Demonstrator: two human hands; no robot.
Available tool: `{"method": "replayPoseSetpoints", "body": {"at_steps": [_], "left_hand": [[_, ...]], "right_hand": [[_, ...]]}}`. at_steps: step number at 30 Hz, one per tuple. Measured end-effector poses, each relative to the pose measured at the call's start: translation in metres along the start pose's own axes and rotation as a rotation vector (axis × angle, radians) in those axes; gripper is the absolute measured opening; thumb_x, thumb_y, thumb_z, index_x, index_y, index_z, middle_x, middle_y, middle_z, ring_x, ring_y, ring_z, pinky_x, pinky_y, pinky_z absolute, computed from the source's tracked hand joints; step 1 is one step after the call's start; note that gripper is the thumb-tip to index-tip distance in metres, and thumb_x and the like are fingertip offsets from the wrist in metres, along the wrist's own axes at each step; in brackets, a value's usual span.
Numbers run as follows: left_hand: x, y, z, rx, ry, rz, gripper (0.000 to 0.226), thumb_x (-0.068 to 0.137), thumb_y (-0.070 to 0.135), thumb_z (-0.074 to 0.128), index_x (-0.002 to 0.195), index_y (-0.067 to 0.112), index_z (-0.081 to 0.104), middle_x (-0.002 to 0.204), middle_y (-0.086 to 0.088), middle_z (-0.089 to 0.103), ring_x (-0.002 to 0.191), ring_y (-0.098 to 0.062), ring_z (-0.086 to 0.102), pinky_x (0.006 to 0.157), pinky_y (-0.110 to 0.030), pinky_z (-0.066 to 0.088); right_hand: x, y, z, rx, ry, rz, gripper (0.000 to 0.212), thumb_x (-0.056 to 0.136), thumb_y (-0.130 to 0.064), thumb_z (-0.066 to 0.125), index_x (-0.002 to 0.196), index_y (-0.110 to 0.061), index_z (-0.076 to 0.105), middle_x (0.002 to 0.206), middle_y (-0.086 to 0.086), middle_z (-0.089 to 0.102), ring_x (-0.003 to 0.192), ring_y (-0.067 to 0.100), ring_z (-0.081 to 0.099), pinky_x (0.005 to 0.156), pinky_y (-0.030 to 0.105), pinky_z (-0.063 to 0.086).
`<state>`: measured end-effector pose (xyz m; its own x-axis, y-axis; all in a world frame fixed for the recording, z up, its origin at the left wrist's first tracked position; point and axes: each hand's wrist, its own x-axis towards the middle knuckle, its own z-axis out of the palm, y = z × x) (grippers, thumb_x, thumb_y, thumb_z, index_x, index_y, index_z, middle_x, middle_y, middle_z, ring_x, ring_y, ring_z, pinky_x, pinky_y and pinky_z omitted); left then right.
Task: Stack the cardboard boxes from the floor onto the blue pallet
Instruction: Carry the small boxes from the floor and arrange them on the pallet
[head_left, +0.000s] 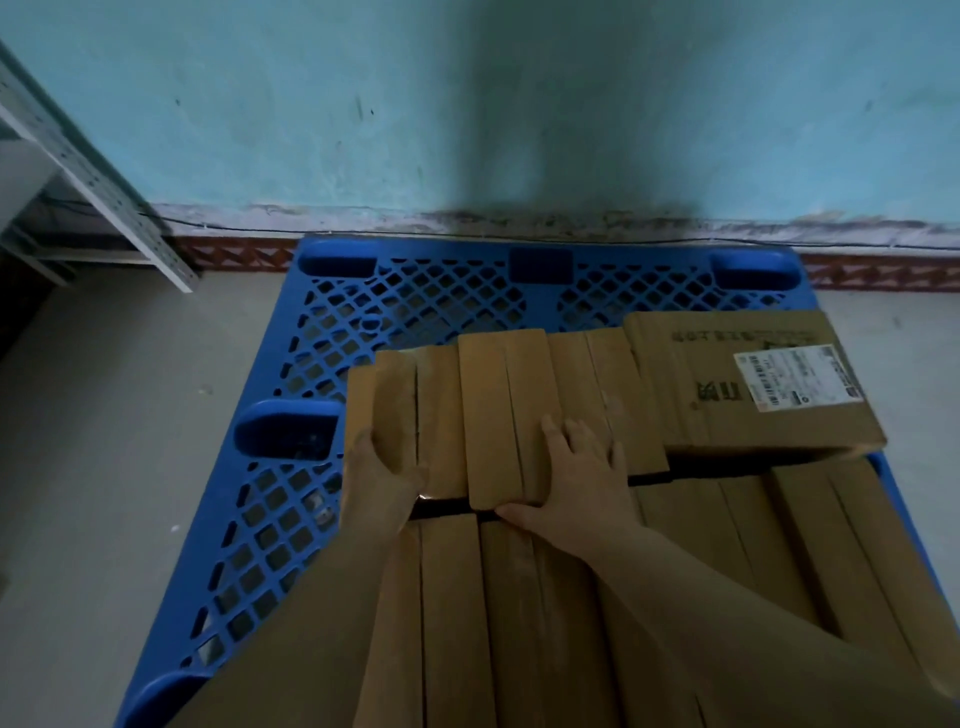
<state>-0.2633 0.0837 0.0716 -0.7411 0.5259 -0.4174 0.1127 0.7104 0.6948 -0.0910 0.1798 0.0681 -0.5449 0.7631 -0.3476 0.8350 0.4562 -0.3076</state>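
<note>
A blue plastic pallet (395, 301) lies on the floor against the wall. Several narrow cardboard boxes (582, 613) lie side by side on its near half. A second row of narrow boxes (493, 405) sits just beyond them. My left hand (382, 467) grips the near left end of that row. My right hand (582, 467) lies flat on top of it, thumb hooked over the near edge. A wider cardboard box with a white label (748, 384) lies at the right, raised a little above the rest.
A turquoise wall (467, 104) rises right behind the pallet, with a red patterned skirting. A grey metal shelf frame (93, 182) stands at the far left. Pale bare floor (104, 441) spreads to the left of the pallet.
</note>
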Motion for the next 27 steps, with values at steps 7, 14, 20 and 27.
{"method": "replayPoseSetpoints", "body": {"at_steps": [7, 14, 20, 27], "left_hand": [[0.001, 0.025, -0.002, 0.263, 0.092, -0.020, 0.067, 0.072, 0.042, 0.060, 0.131, 0.016, 0.038, 0.132, -0.009, 0.041, 0.119, -0.031, 0.042, 0.097, -0.054, 0.040], [-0.009, 0.048, 0.022, 0.306, -0.015, 0.173, 0.066, 0.078, 0.035, 0.061, 0.137, 0.024, 0.035, 0.144, -0.001, 0.035, 0.133, -0.024, 0.031, 0.108, -0.050, 0.029], [-0.020, 0.048, 0.042, 0.455, 0.013, 0.203, 0.055, 0.079, 0.040, 0.057, 0.131, 0.029, 0.042, 0.142, 0.004, 0.037, 0.136, -0.024, 0.025, 0.111, -0.048, 0.022], [-0.026, 0.077, 0.077, 0.412, 0.030, 0.372, 0.051, 0.082, 0.040, 0.056, 0.130, 0.029, 0.044, 0.141, 0.006, 0.041, 0.134, -0.019, 0.027, 0.112, -0.043, 0.020]], "right_hand": [[0.022, 0.017, -0.025, 0.042, 0.214, 0.102, 0.084, 0.078, -0.074, 0.037, 0.146, -0.031, 0.014, 0.157, 0.005, 0.008, 0.144, 0.026, 0.001, 0.113, 0.052, 0.002], [0.029, 0.058, -0.033, -0.022, 0.032, 0.333, 0.086, 0.079, -0.070, 0.043, 0.147, -0.030, 0.007, 0.150, 0.012, 0.027, 0.137, 0.033, 0.023, 0.111, 0.057, 0.014], [0.016, 0.068, -0.024, 0.064, 0.121, 0.246, 0.074, 0.087, -0.058, 0.041, 0.147, -0.027, 0.011, 0.151, 0.007, 0.027, 0.139, 0.027, 0.022, 0.112, 0.052, 0.013], [0.049, 0.116, -0.053, -0.075, 0.168, 0.184, 0.052, 0.096, -0.035, 0.032, 0.145, -0.026, 0.019, 0.154, 0.006, 0.020, 0.141, 0.028, 0.015, 0.113, 0.055, 0.011]]}}
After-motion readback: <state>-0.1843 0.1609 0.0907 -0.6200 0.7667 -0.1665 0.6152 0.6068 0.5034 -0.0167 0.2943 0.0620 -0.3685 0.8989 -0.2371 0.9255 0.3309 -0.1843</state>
